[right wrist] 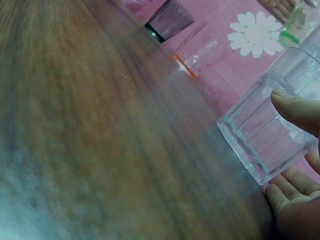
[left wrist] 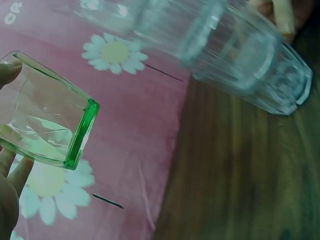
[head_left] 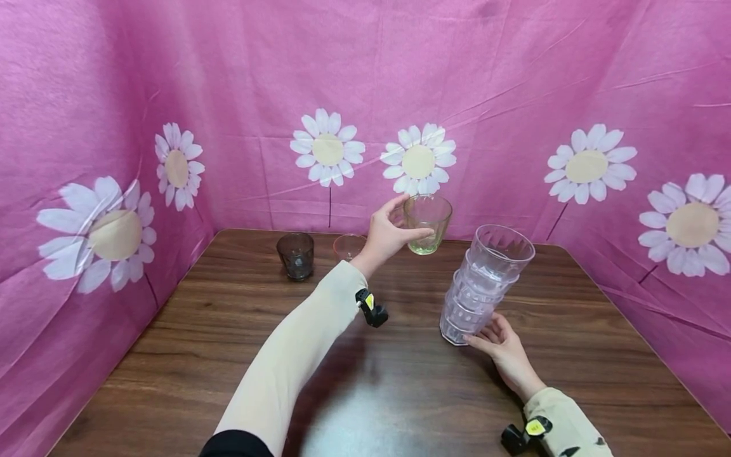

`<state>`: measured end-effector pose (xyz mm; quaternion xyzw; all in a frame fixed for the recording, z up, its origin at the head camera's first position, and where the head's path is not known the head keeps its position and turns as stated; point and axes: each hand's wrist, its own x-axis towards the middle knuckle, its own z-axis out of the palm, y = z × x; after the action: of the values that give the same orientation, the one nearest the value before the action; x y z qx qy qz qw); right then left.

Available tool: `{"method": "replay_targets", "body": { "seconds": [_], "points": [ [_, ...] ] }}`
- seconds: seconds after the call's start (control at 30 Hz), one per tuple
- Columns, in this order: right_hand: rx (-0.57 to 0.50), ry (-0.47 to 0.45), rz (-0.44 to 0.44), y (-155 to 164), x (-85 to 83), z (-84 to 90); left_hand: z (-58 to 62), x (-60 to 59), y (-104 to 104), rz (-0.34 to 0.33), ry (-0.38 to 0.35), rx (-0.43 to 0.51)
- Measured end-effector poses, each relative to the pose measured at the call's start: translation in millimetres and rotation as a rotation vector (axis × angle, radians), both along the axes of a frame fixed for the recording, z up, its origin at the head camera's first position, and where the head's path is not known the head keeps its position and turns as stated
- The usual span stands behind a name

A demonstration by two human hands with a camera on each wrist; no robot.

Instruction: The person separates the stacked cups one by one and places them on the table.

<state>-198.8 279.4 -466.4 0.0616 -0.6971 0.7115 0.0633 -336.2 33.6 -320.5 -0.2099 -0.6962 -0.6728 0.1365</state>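
I see my left hand [head_left: 387, 233] raised above the far side of the dark wooden bench [head_left: 400, 393], fingers and thumb curled round a pale green, faceted drinking glass [head_left: 428, 223]. The glass is held clear of the bench, upright in the head view, in front of the pink cloth backdrop printed with white daisies [head_left: 327, 150]. In the left wrist view the same green glass [left wrist: 47, 117] shows its thick green base, with fingertips [left wrist: 9, 72] on its rim and side.

My right hand [head_left: 505, 352] is at the near right, fingers wrapped loosely against the bottom of a stack of clear ribbed plastic tumblers [head_left: 482, 285]. The stack tilts away to the right, with its base on the bench. From the right wrist view the thumb [right wrist: 297, 107] presses the stack's side and the fingers [right wrist: 292, 192] lie beneath its base, though I cannot tell how firm that grip is.

Further back on the left stand a dark smoky-grey glass [head_left: 296, 255] and, just beside it, a clear tumbler with an orange-tinted rim [head_left: 347, 246], partly hidden behind my left wrist.
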Motion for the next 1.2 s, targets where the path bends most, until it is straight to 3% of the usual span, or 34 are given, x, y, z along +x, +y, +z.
{"method": "replay_targets", "body": {
  "seconds": [0.17,0.37,0.77,1.2],
  "points": [
    [0.003,0.0,0.0,0,-0.4,-0.2,-19.8,-2.6,0,0.045,-0.036,-0.036],
    [-0.003,0.004,0.004,1,0.1,-1.1,-39.8,-2.6,-1,0.047,-0.11,-0.019],
    [-0.018,0.003,0.007,0,1.1,-1.1,-87.0,-4.4,3,0.06,-0.113,-0.004],
    [-0.022,0.01,0.006,0,1.4,0.4,-112.1,-3.4,9,0.131,-0.138,-0.023]
  ]
}}
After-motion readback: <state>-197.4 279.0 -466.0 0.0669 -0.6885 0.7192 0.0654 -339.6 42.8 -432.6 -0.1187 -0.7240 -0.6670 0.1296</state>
